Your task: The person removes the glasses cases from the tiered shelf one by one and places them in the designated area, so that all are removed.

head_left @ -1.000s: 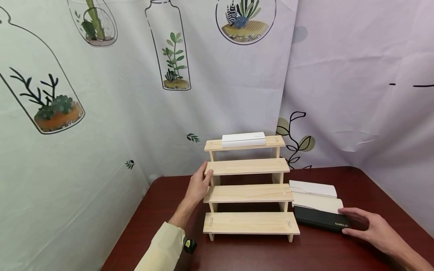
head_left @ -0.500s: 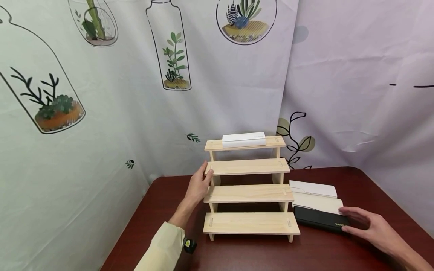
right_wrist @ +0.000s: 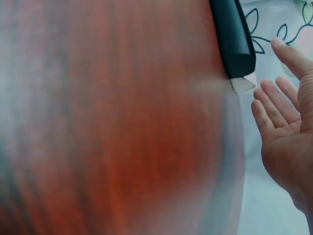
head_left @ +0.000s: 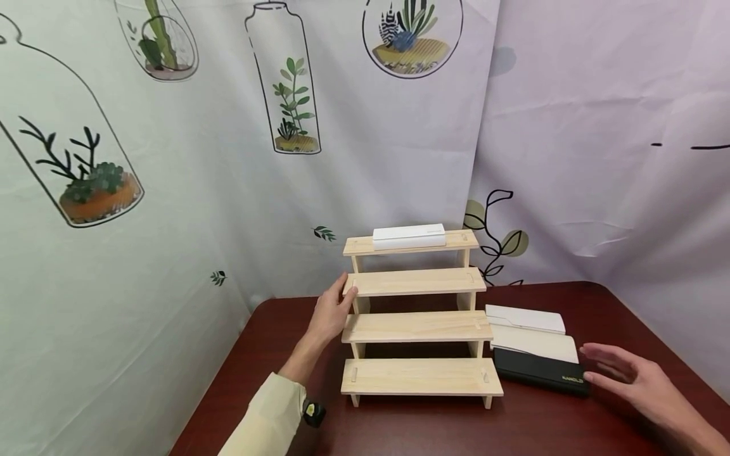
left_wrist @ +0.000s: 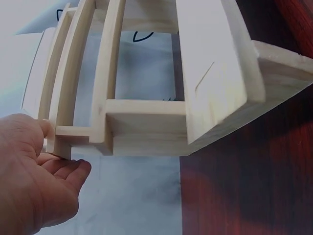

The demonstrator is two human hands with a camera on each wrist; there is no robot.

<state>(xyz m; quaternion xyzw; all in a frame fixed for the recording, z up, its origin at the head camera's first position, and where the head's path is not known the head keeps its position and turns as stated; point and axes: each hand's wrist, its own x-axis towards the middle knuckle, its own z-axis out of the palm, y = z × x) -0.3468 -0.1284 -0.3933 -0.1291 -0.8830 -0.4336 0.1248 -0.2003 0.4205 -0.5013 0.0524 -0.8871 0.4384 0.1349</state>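
head view: black case [head_left: 538,370] beside spread right hand [head_left: 643,382], rack [head_left: 418,327] in pinching left hand [head_left: 329,313]

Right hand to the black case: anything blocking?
Nothing visible. The right hand is open off the right end of the black case; the right wrist view shows only a gap. The cream case and lower white case lie behind the black one.

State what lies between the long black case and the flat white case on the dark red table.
A long cream-coloured case lies between the long black case and flat white case; the head view shows this.
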